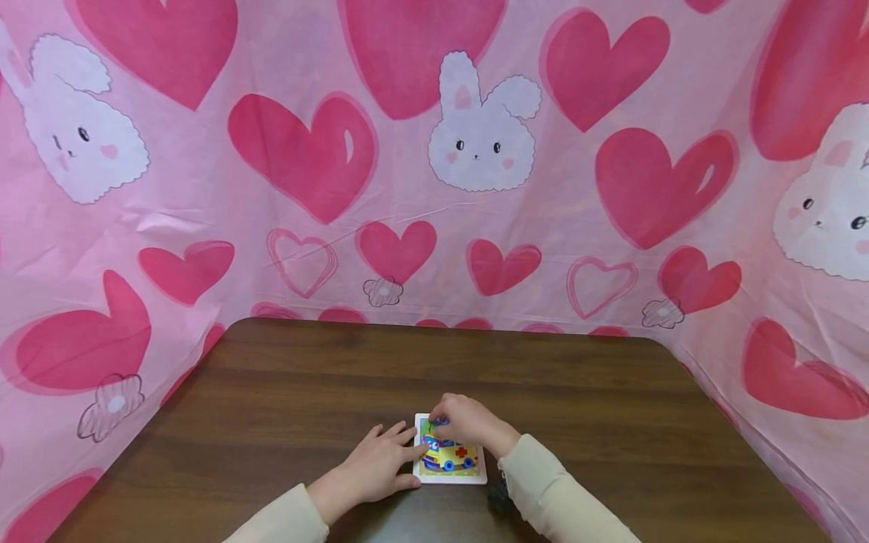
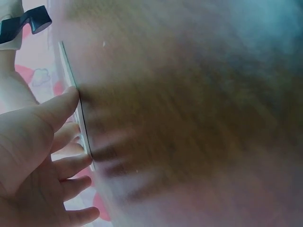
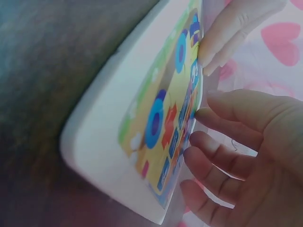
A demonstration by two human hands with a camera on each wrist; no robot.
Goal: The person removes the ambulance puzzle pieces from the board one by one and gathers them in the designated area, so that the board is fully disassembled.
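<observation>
A small white-framed board (image 1: 451, 479) carries a bright picture of a yellow ambulance (image 1: 458, 454) with blue wheels and a red cross. My left hand (image 1: 382, 461) lies at the board's left side, fingers spread, one fingertip over the picture. In the left wrist view its thumb and a finger touch the thin edge of the board (image 2: 75, 94). My right hand (image 1: 468, 421) reaches over the upper part of the board. Its bent fingertips (image 3: 191, 153) touch or hover just above the picture in the right wrist view; nothing shows held between thumb and fingers.
The board lies near the front of a dark brown wooden table (image 1: 326, 385). A black object (image 1: 500, 494) sits by the right wrist, partly behind the sleeve. Pink cloth (image 1: 421, 204) with hearts and rabbits hangs behind and on both sides.
</observation>
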